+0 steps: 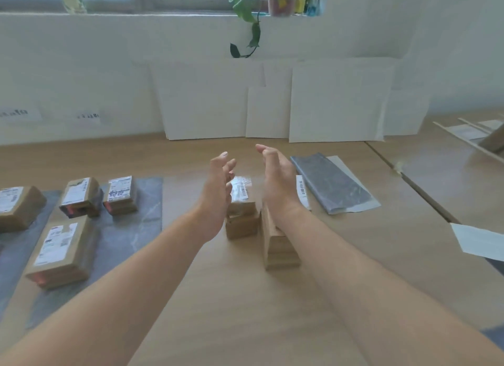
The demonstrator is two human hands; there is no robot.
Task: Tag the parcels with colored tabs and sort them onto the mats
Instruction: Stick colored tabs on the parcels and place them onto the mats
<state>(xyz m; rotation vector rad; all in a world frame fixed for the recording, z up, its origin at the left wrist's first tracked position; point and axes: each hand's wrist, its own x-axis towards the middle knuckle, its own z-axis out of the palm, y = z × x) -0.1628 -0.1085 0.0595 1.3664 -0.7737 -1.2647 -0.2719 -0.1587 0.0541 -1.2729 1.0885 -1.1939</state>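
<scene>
My left hand (219,185) and my right hand (278,180) hover palms facing each other above the table's middle, fingers relaxed and holding nothing. Between and below them stands a small brown parcel (241,218) with a white label on top. A longer brown parcel (278,245) lies under my right wrist, partly hidden. On the grey mat (128,234) at the left lie several brown parcels, among them a large one (61,252) with a red tab at its near end, and two smaller ones (80,196) (121,195) with red tabs.
A folded grey mat (331,184) on white paper lies right of my hands. White boards (338,101) lean on the back wall. A white sheet (477,240) sits at the right edge. Wooden strips and a box (491,142) are far right.
</scene>
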